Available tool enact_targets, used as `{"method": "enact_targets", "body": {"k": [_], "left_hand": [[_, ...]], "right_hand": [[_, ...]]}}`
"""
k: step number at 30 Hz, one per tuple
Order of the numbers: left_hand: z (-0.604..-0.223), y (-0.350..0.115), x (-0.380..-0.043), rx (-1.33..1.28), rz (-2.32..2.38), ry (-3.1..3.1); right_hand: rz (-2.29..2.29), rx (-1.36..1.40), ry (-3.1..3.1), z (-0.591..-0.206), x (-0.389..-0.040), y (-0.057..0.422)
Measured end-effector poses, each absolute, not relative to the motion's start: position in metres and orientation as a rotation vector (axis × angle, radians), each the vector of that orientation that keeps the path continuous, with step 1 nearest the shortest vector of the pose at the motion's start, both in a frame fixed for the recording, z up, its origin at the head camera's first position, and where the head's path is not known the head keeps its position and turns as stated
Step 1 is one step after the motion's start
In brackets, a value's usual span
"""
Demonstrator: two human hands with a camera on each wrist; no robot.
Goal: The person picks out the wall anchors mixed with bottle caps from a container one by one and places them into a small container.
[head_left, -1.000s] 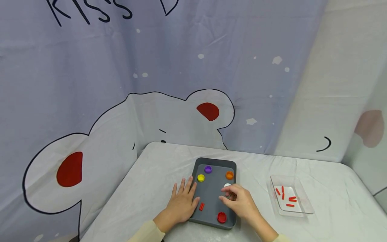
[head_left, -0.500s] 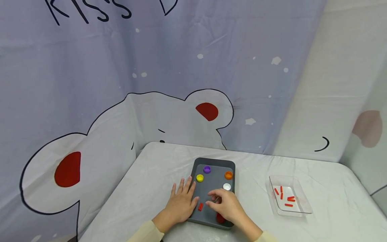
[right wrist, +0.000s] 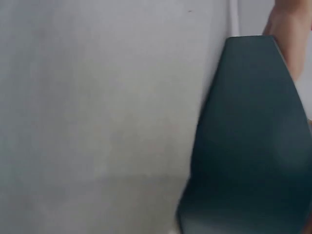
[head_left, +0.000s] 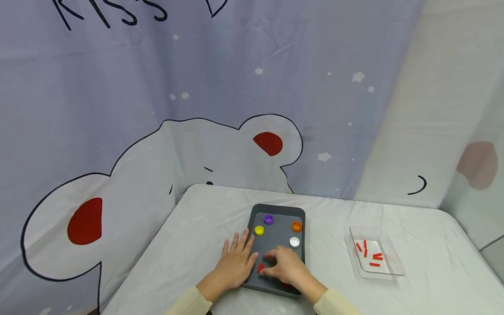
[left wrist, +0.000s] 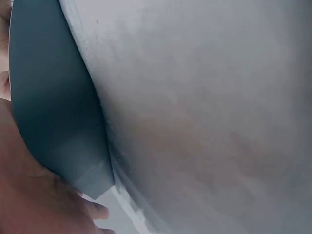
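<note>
My left hand (head_left: 233,262) rests with spread fingers on the left edge of the dark grey tray (head_left: 274,288). Over the tray's near half, my right hand (head_left: 289,267) reaches left with bent fingers, thumb and forefinger apart. Its thumb tip is beside a pair of small red sticks (head_left: 260,267) lying in the tray; contact is unclear. A red round cap is mostly hidden under that hand. In the left wrist view, the tray's side wall (left wrist: 58,97) shows beside the left hand (left wrist: 29,185). The right wrist view has the tray's wall (right wrist: 253,136) too.
Farther up the tray sit purple (head_left: 268,219), yellow (head_left: 259,230), orange (head_left: 296,226) and white (head_left: 294,242) round caps. A clear plastic box (head_left: 379,273) with several red sticks (head_left: 375,264) stands to the right on the white-covered table (head_left: 330,245).
My right hand has moved left and nearer, from beside the white cap to the red sticks, uncovering the white cap and covering the red one. The left hand stays on the tray.
</note>
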State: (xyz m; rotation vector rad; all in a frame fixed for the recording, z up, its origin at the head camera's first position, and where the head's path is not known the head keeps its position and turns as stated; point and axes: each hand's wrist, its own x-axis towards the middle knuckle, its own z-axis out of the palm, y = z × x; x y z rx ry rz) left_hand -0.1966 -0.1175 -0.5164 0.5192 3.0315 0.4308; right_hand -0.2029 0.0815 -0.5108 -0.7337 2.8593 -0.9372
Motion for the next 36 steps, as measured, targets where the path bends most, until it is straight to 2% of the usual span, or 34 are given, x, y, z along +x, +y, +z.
{"method": "enact_targets", "body": {"k": [36], "left_hand": [[-0.516, -0.114, -0.197, 0.481, 0.299, 3.06]], "right_hand": [[-0.875, -0.727, 2.976, -0.519, -0.2, 0.07]]}}
